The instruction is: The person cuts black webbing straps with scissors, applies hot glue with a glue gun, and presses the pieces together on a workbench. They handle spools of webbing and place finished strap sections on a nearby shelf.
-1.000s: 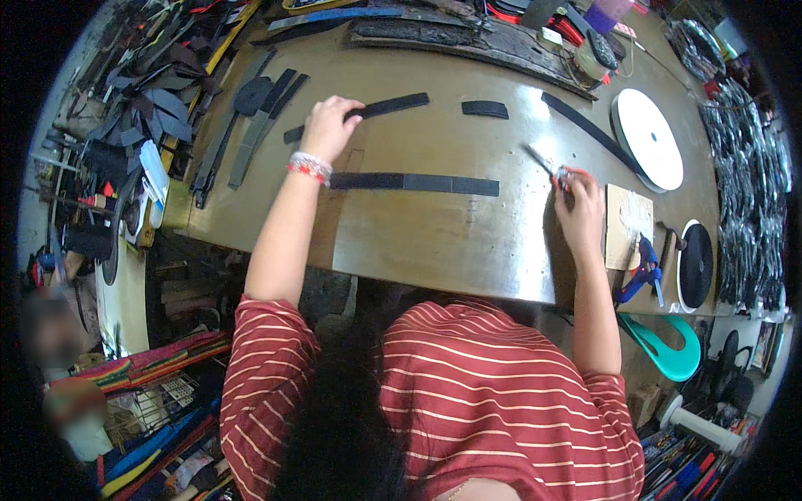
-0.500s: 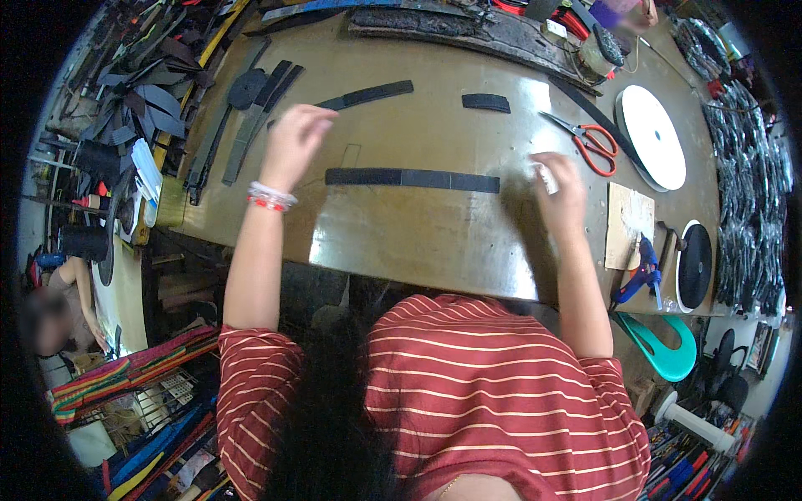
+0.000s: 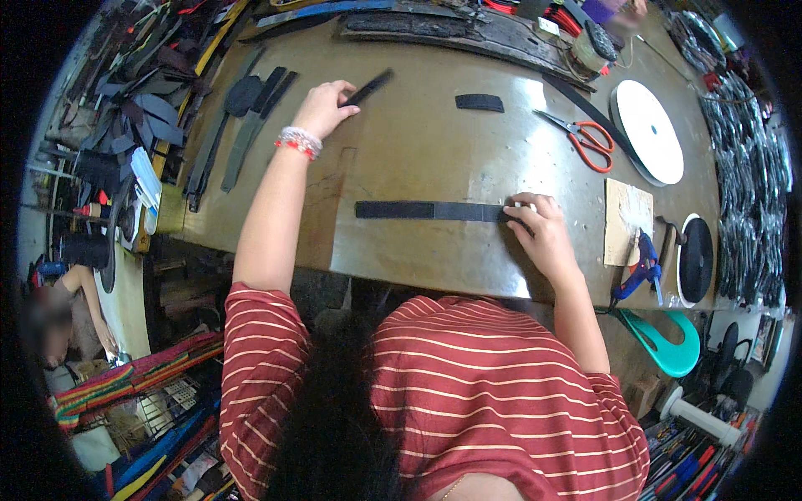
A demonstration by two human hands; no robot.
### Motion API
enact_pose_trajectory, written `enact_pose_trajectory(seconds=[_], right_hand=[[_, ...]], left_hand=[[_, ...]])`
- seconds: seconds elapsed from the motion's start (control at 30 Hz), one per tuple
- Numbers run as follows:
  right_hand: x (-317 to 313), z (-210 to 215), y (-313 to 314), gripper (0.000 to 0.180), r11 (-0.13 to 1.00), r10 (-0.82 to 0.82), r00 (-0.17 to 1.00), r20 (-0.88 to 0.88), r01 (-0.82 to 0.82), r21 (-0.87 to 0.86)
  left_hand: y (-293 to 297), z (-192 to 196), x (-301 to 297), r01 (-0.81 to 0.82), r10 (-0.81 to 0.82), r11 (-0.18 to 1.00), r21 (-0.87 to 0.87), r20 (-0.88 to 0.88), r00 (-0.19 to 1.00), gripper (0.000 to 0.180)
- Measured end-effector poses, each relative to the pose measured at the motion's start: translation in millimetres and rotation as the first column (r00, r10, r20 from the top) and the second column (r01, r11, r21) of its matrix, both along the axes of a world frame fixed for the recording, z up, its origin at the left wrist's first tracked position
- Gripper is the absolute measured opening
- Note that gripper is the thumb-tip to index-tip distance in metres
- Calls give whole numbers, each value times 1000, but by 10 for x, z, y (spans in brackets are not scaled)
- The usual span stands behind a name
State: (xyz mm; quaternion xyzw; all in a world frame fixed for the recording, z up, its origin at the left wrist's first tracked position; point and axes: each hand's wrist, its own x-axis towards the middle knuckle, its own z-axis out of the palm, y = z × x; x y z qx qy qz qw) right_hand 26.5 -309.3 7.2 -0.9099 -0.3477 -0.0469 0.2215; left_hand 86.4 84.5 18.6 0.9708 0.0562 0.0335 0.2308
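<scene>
My left hand (image 3: 327,110) grips one end of a short black strap (image 3: 370,87) between thumb and fingers. The strap's free end points up and to the right. A longer flat black strap (image 3: 422,210) with seams across it lies level on the table. My right hand (image 3: 541,232) has its fingers closed over this strap's right end, hiding it. Farther off lies a short black piece of strap (image 3: 479,102). Right of it are scissors (image 3: 589,144) with orange-red handles, their blades slightly apart.
Black straps and a small coil (image 3: 244,96) lie at the table's left. On the right are a white reel (image 3: 647,132), a tan board (image 3: 626,213), a blue glue gun (image 3: 643,265) and a black-wound reel (image 3: 696,259). A dark beam (image 3: 468,44) spans the back. Another person's arm (image 3: 90,309) shows far left.
My left hand has moved right and taken hold of the short strap, which is now tilted. My right hand has come down onto the longer strap's end; that strap has shifted right and nearer.
</scene>
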Motion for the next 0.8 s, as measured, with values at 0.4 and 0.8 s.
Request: enact_pose_trajectory(seconds=[0.4,0.8], right_hand=[[-43,243,-606,15,854,-364,927,-92,372,363],[-229,174,-566,15,839,-294,941,-165,337,426]], left_hand=[[-1219,-1,-569,-488,-212,-256,-834,-444,871,38],[-1773,225,-770,674,-598,729,116,-372,710,70]])
